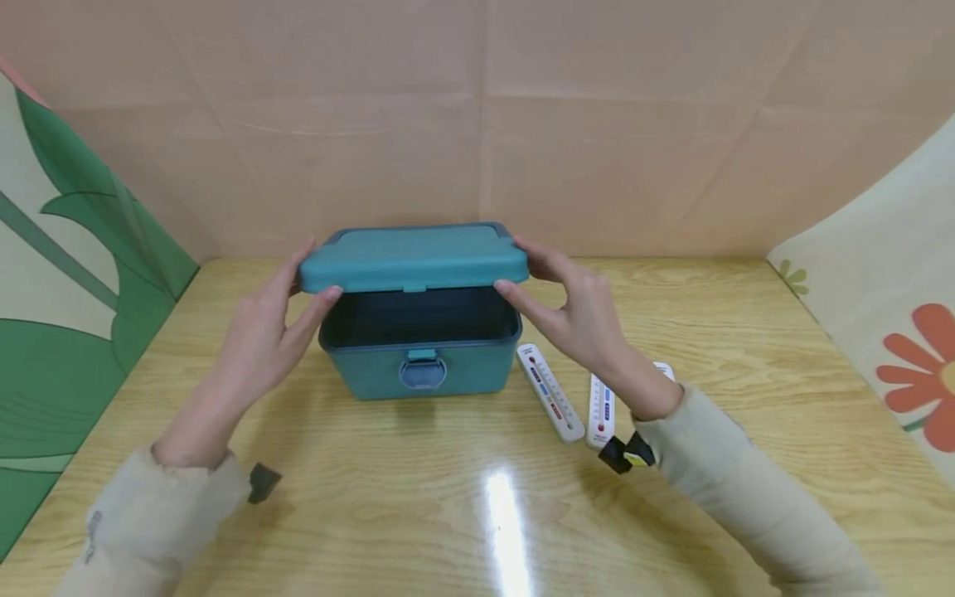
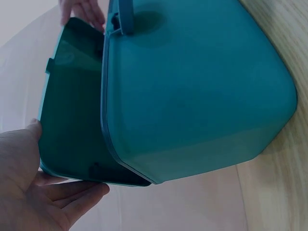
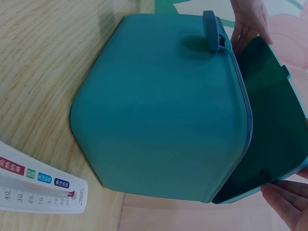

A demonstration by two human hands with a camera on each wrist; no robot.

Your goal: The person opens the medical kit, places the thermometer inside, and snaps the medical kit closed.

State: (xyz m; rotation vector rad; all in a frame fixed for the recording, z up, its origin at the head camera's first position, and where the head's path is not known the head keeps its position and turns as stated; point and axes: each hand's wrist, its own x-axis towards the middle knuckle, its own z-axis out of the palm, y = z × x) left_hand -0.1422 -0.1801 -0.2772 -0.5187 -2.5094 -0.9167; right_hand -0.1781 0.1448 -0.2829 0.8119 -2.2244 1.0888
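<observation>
A teal storage box (image 1: 421,371) with a blue-grey front latch (image 1: 423,372) stands on the table, its lid (image 1: 414,264) tilted partway up above a dark interior. My left hand (image 1: 263,338) grips the lid's left end, thumb at the front edge and fingers along the side. At the opposite end my right hand (image 1: 578,311) holds the lid the same way. In the left wrist view, the green underside (image 2: 72,106) of the lid shows between both hands. White thermometers (image 1: 550,392) lie right of the box, partly hidden by my right forearm.
The light wooden table (image 1: 418,514) meets a pinkish-beige cloth backdrop (image 1: 477,149) behind the box. Printed cloths with leaves (image 1: 60,249) and red flowers (image 1: 925,365) flank the table. One thermometer (image 3: 43,183) lies close beside the box in the right wrist view.
</observation>
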